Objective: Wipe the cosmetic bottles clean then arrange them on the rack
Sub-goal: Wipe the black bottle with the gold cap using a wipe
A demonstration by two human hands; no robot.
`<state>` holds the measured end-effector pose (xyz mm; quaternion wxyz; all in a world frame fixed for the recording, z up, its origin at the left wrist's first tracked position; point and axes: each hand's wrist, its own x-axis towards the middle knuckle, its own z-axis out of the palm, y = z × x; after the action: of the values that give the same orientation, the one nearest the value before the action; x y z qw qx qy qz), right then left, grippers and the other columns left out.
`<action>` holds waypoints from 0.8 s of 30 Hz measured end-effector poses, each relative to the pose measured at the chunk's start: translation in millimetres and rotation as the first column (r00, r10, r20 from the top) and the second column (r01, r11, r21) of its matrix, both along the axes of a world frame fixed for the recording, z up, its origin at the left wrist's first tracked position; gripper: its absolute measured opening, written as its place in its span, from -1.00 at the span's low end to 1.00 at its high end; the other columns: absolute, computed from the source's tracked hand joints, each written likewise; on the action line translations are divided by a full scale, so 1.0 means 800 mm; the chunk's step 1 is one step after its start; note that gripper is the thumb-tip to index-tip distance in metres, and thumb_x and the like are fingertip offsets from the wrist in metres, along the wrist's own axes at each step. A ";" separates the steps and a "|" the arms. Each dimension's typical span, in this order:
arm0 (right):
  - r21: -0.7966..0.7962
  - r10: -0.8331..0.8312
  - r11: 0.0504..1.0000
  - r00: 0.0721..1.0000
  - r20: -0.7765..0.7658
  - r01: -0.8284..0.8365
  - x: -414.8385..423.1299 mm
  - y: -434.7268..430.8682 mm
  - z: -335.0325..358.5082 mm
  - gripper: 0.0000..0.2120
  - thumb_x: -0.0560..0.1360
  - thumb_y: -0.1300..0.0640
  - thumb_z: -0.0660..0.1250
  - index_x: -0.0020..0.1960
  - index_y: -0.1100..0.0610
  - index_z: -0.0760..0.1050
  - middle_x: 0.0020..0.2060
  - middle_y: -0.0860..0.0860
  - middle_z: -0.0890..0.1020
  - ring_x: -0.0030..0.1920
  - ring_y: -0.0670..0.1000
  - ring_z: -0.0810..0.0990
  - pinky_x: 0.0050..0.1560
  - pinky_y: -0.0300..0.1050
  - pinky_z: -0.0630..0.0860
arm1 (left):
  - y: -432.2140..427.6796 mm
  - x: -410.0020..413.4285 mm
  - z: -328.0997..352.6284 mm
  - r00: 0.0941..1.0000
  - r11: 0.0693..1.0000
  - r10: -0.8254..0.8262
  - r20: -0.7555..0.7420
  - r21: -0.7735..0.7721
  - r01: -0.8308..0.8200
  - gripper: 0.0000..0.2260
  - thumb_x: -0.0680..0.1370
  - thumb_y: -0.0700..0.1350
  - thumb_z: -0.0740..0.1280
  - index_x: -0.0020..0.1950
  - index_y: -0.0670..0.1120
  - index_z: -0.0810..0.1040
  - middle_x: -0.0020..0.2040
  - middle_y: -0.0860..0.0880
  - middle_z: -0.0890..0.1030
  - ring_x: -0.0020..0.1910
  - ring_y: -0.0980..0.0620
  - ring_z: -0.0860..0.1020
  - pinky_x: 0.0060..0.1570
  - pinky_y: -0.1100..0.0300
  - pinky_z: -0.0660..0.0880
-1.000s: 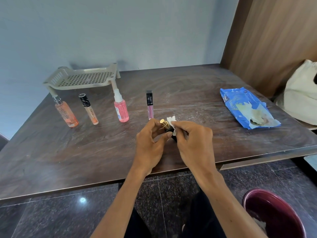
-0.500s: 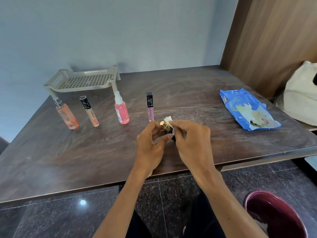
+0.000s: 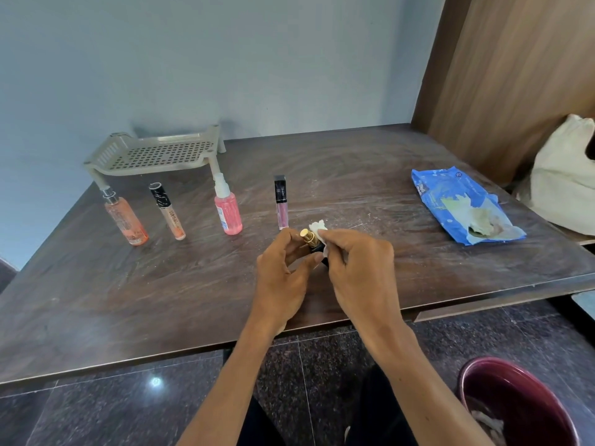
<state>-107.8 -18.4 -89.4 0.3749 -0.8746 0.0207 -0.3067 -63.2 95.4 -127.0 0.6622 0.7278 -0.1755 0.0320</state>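
Above the near edge of the desk (image 3: 161, 300), the left hand (image 3: 283, 272) curls fingers and thumb round a small dark bottle with a gold cap (image 3: 308, 238), while the right hand (image 3: 357, 268) pinches a white wipe (image 3: 318, 227) against it just below the cap. Over the last second both hands have barely shifted and the wipe stays at the same spot, so this bottle's cleaning looks midway. Beyond stand an orange spray bottle (image 3: 125, 220), a concealer tube (image 3: 170, 214), a pink spray bottle (image 3: 228, 214) and a lip gloss tube (image 3: 281, 201), upright in a row on the desk, none on the rack (image 3: 161, 152) behind. A blue wipe pack (image 3: 463, 207) lies well right
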 end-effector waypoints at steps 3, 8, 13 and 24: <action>-0.013 -0.034 0.999 0.999 0.005 0.034 -0.005 -0.010 -0.015 -0.79 0.54 0.31 0.31 0.06 0.16 0.68 -0.13 -0.02 0.72 -0.14 -0.11 0.65 -0.09 -0.16 0.59 | 0.000 0.000 0.000 1.000 1.000 0.008 -0.001 -0.003 -0.008 -0.83 0.52 -0.24 0.47 0.08 -0.11 0.58 0.03 0.01 0.72 0.11 0.09 0.67 0.22 0.03 0.59; 0.015 -0.100 0.995 0.988 -0.121 0.102 -0.015 -0.032 -0.030 -0.82 0.52 0.30 0.32 -0.02 0.16 0.69 -0.24 0.03 0.72 -0.22 -0.03 0.66 -0.14 0.00 0.58 | -0.003 -0.001 0.001 1.000 1.000 0.010 -0.011 -0.006 -0.010 -0.83 0.53 -0.20 0.47 0.09 -0.08 0.59 0.06 0.04 0.72 0.13 0.15 0.66 0.23 0.04 0.58; 0.108 -0.085 0.990 0.996 -0.021 0.087 -0.017 -0.016 -0.019 -0.82 0.55 0.25 0.34 0.07 0.11 0.68 -0.17 -0.08 0.71 -0.17 -0.17 0.64 -0.10 -0.24 0.58 | -0.002 0.001 0.001 1.000 1.000 -0.011 -0.023 0.028 0.011 -0.80 0.58 -0.17 0.42 0.20 -0.04 0.59 0.14 0.04 0.68 0.20 0.13 0.62 0.28 0.01 0.55; 0.066 -0.080 0.995 0.996 0.029 0.078 -0.023 -0.011 -0.033 -0.83 0.54 0.25 0.37 0.07 0.12 0.67 -0.12 -0.07 0.71 -0.10 -0.13 0.64 -0.05 -0.23 0.57 | -0.004 -0.001 0.002 0.998 0.998 0.067 0.004 0.018 -0.067 -0.81 0.55 -0.09 0.47 0.16 0.01 0.62 0.04 0.07 0.69 0.10 0.09 0.66 0.18 0.07 0.60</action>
<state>-126.0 -27.6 -115.8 0.3911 -0.8554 0.0592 -0.3343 -64.2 92.2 -125.5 0.6539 0.7391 -0.1527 0.0540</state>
